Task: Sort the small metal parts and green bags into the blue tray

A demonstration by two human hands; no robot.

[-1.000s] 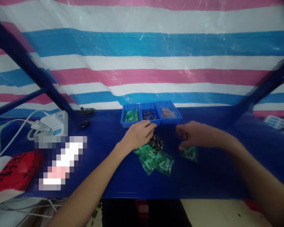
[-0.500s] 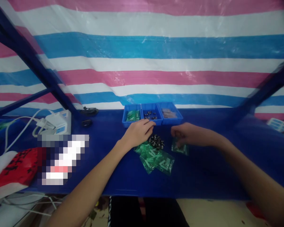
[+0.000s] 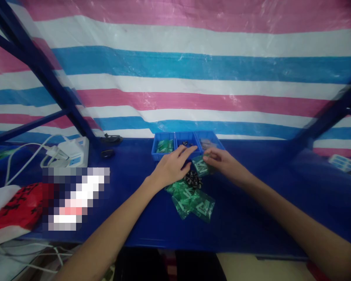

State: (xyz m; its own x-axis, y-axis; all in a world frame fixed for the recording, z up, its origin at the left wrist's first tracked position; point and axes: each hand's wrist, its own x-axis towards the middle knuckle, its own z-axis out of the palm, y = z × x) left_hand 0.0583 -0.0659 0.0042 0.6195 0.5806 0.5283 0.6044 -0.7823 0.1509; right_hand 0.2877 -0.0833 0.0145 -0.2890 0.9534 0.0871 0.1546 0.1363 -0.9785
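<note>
My right hand [image 3: 221, 162] pinches the edge of a small green plastic bag [image 3: 201, 165] with pale pieces inside, held just in front of the blue bins. My left hand [image 3: 175, 164] reaches over the front of the middle bin [image 3: 179, 136], its fingers spread and apart from the bag. Below the hands lies a pile of small black and silver parts [image 3: 193, 179], partly hidden by my left hand. Nearer to me, several filled green bags [image 3: 190, 201] overlap on the blue table [image 3: 146, 230].
The left bin [image 3: 164, 146] holds green bags and the right bin [image 3: 207, 142] pale brownish packets. To the left are a white power strip [image 3: 78, 152] with cables, a red and white bag [image 3: 20, 207] and dark small items [image 3: 107, 153]. Blue frame posts [image 3: 43, 74] flank a striped sheet.
My right hand has raised its green bag from the table's right and brought it leftward, close to my left hand. My left hand's fingers have spread. The camera view has tilted slightly.
</note>
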